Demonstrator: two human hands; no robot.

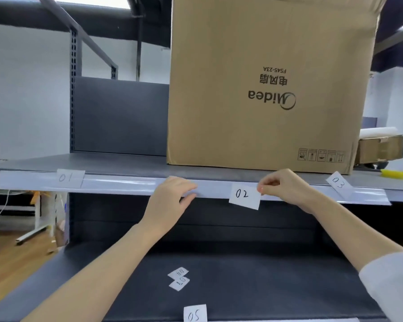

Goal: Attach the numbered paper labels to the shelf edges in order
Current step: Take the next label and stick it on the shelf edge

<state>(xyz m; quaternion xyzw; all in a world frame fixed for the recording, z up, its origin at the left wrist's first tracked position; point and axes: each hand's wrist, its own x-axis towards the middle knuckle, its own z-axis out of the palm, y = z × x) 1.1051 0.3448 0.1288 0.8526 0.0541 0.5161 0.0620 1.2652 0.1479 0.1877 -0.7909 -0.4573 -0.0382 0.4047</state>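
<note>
Far left, at 9 o'clock on the upper shelf edge [116, 185]: label 01 [68, 178] already seated in the clear strip, slightly tilted.

Centre-left: left hand [166, 202] resting on the strip, fingers curled loosely over its lip, thumb beneath; bracing or prying the strip, no paper in it.

Centre: label 02 [244, 195] hanging half below the strip, top edge at the channel, not yet squared. At its 3 o'clock, right hand [282, 187] pinching the label's upper right corner between thumb and fingertips.

Right, toward 2 o'clock: label 03 [339, 184] lying askew on the shelf lip, apparently loose. Behind, at 12 o'clock: large cardboard box [270, 82], print upside down.

Lower shelf [277, 282], 6 o'clock: two overlapping slips [179, 278], one reading 04, the other unclear; label 05 [195, 313] at the bottom edge.

Handling, as judged: thin paper, near weightless, limp, quick to crease or buckle if pushed from one corner. Best held by the top edge with both corners supported, slid in flat while the strip is eased open.
</note>
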